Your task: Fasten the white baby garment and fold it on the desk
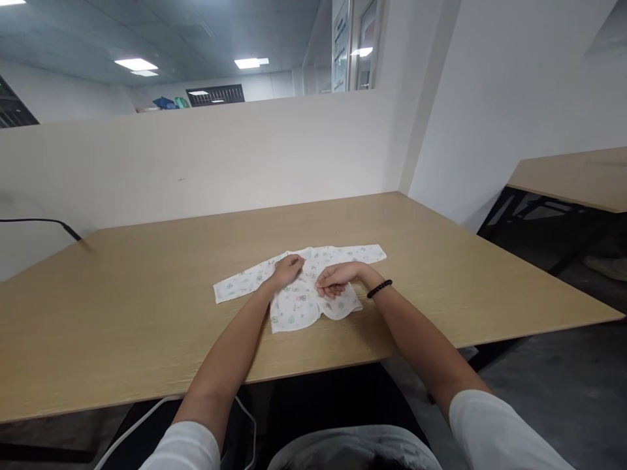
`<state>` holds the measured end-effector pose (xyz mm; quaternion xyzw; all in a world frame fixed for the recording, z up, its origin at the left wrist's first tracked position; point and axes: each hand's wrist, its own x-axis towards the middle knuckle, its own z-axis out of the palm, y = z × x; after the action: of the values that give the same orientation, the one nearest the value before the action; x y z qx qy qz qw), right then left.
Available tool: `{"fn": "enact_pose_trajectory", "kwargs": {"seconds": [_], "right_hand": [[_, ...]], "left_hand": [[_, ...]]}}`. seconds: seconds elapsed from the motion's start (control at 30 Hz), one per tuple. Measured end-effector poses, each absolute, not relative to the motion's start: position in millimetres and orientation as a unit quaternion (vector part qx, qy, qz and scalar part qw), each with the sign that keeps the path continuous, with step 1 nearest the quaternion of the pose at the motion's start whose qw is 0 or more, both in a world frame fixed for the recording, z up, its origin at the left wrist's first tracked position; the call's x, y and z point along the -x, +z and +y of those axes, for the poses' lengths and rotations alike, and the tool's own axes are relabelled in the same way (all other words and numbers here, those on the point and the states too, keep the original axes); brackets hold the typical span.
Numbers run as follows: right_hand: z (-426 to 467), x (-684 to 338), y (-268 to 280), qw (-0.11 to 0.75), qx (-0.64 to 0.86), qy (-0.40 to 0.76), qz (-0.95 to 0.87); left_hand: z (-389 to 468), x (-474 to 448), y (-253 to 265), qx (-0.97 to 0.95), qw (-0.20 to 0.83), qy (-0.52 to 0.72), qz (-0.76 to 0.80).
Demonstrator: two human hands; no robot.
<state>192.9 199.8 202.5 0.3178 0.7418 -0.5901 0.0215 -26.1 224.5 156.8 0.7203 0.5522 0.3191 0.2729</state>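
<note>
A small white baby shirt (297, 303) with a green and pink print lies flat on the table, its front towards me. Its long sleeves are spread out to both sides, and the two rounded front panels meet near the middle at the lower hem. My left hand (289, 270) rests over the upper chest of the shirt, thumb and fingers pinched together. Just right of the front opening, my right hand (337, 277) is bent at the wrist with curled fingers, thumb and forefinger closed. Whatever is between the fingertips of either hand is too small to make out.
The wooden table (161, 281) has its front edge close to my body. A white partition (235, 156) rises behind it. A black cable (68, 230) reaches the left back corner, and another table (578, 173) stands to the right. A white cable (142, 421) hangs below.
</note>
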Motion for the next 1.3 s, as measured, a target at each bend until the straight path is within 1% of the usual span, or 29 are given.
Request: {"fn": "enact_pose_trajectory", "kwargs": {"seconds": [0.03, 0.07, 0.1, 0.17, 0.23, 0.3, 0.37, 0.4, 0.47, 0.57, 0.63, 0.73, 0.87, 1.0, 1.13, 1.3], "right_hand": [[201, -193, 201, 0.032, -0.314, -0.581, 0.750], [203, -194, 200, 0.023, -0.310, -0.572, 0.759], [205, -194, 200, -0.003, -0.305, -0.563, 0.768], [214, -192, 200, -0.095, -0.309, -0.537, 0.779], [226, -184, 197, -0.208, -0.346, -0.485, 0.776], [238, -172, 191, -0.314, -0.405, -0.394, 0.763], [246, -159, 179, -0.378, -0.448, -0.283, 0.759], [249, -154, 172, -0.385, -0.455, -0.233, 0.769], [250, -149, 158, -0.355, -0.452, -0.155, 0.804], [247, -152, 142, -0.289, -0.444, -0.089, 0.843], [245, -156, 137, -0.271, -0.439, -0.064, 0.854], [244, -157, 136, -0.262, -0.438, -0.042, 0.859], [245, -156, 137, -0.260, -0.434, -0.036, 0.862], [245, -158, 136, -0.267, -0.422, -0.041, 0.865], [243, -160, 136, -0.271, -0.422, -0.038, 0.864], [238, -155, 141, -0.266, -0.415, -0.022, 0.870]], "left_hand": [[225, 26, 156, -0.720, 0.271, 0.324, 0.550], [225, 27, 155, -0.723, 0.268, 0.328, 0.547], [226, 28, 154, -0.725, 0.264, 0.331, 0.543], [228, 29, 152, -0.729, 0.253, 0.336, 0.540], [231, 29, 152, -0.734, 0.241, 0.337, 0.539], [234, 29, 152, -0.738, 0.238, 0.338, 0.533], [235, 29, 153, -0.742, 0.249, 0.336, 0.524], [236, 30, 153, -0.743, 0.257, 0.335, 0.519], [235, 31, 151, -0.747, 0.272, 0.334, 0.506], [231, 33, 148, -0.754, 0.281, 0.337, 0.488], [228, 35, 145, -0.753, 0.275, 0.335, 0.495], [225, 36, 144, -0.756, 0.241, 0.331, 0.510], [223, 36, 146, -0.791, 0.165, 0.318, 0.497], [223, 34, 147, -0.801, 0.127, 0.300, 0.502], [222, 31, 148, -0.797, 0.110, 0.296, 0.516], [222, 30, 150, -0.785, 0.136, 0.287, 0.532]]}}
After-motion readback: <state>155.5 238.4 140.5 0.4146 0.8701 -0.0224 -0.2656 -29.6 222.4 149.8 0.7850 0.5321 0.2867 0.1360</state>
